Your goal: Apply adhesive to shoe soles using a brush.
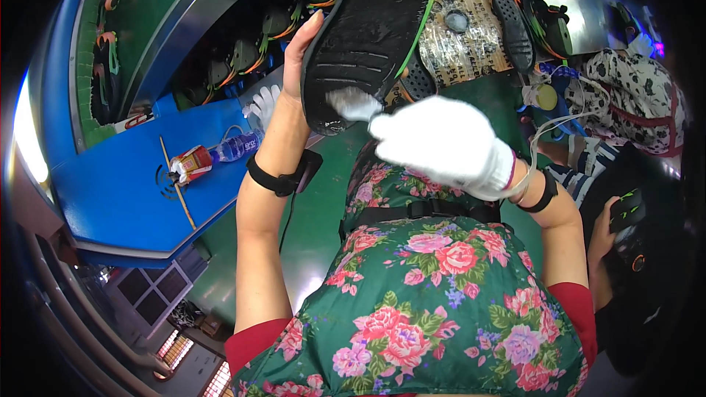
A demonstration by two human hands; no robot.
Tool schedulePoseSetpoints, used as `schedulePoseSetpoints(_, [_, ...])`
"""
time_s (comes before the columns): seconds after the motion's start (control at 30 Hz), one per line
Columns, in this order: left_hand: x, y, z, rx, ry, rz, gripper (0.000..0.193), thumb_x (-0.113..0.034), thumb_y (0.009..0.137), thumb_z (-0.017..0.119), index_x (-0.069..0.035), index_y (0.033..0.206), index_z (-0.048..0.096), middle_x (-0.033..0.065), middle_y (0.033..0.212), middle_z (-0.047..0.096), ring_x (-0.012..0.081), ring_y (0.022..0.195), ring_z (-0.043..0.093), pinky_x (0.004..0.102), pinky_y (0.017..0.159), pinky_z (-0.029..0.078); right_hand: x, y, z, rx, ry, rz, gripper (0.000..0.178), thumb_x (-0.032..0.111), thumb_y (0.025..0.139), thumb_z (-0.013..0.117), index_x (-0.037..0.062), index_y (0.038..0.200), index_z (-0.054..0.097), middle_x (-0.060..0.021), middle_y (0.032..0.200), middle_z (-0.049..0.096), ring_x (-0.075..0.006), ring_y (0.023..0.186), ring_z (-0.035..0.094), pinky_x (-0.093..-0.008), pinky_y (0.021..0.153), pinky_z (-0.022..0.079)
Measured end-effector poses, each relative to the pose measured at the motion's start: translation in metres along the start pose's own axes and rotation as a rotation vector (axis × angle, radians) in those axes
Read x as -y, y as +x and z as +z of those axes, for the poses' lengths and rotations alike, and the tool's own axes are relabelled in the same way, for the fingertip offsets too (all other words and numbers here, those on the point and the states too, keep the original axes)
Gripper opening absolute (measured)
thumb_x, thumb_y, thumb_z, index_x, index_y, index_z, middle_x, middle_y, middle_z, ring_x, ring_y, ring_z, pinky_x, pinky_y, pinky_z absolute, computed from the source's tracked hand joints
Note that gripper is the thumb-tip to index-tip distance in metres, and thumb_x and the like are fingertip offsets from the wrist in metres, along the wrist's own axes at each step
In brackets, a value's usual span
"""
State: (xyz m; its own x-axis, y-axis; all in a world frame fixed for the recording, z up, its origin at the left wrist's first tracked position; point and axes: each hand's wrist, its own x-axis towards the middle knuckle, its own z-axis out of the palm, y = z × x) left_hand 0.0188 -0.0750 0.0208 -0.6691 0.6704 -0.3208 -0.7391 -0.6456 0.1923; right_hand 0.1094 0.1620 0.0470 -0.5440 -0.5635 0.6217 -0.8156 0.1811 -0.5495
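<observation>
My bare left hand (296, 59) holds up a large black shoe sole (351, 59) by its left edge, fingers mostly hidden behind it. Grooves and small holes mark the sole's face, and a green and orange edging runs along its right side. My right hand (445, 143), in a white knit glove, is closed round a small brush (359, 105). The brush's pale bristles, slightly blurred, lie against the lower part of the sole, where the black surface looks wet and shiny.
On the left, a blue surface (110, 191) bears a plastic bottle (237, 147), a red-and-gold packet (193, 164), a thin stick and a white glove (262, 105). Ahead are a tape-covered board (463, 37) and black soles (512, 29). Other people sit at right, one hand (604, 231) holding a black-and-green piece.
</observation>
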Motion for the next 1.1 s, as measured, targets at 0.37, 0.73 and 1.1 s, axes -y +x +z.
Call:
schedulePoseSetpoints(0.37, [-0.008, 0.006, -0.007, -0.151, 0.355, 0.033, 0.077, -0.059, 0.100, 0.040, -0.003, 0.153, 0.040, 0.0265, 0.151, 0.046, 0.0455, 0.127, 0.057, 0.0599, 0.106, 0.049, 0.006, 0.009, -0.005, -0.109, 0.697, 0.399, 0.015, 0.002, 0.079, 0.080, 0.0053, 0.093, 0.079, -0.0095, 0.101, 0.078, -0.0210, 0.091, 0.074, -0.0326, 0.081, 0.058])
schedulePoseSetpoints(0.73, [0.037, -0.021, -0.021, 0.066, -0.191, 0.105, 0.064, -0.047, 0.103, 0.044, 0.002, 0.143, 0.051, 0.0229, 0.138, 0.060, 0.0382, 0.120, 0.064, 0.0515, 0.106, 0.051, -0.026, 0.054, -0.035, -0.249, -0.149, 0.224, 0.024, -0.003, 0.075, 0.081, 0.0008, 0.099, 0.077, -0.0126, 0.097, 0.076, -0.0229, 0.090, 0.072, -0.0333, 0.080, 0.056])
schedulePoseSetpoints(1.1, [-0.183, -0.140, 0.015, 0.532, -0.103, 0.572, 0.110, -0.069, 0.088, 0.062, -0.002, 0.160, 0.013, 0.0353, 0.160, 0.012, 0.0532, 0.143, 0.028, 0.0601, 0.108, 0.046, -0.026, 0.010, 0.002, -0.645, 0.907, 0.873, 0.023, -0.006, 0.081, 0.071, -0.0041, 0.103, 0.076, -0.0156, 0.106, 0.075, -0.0108, 0.073, 0.063, -0.0232, 0.067, 0.049])
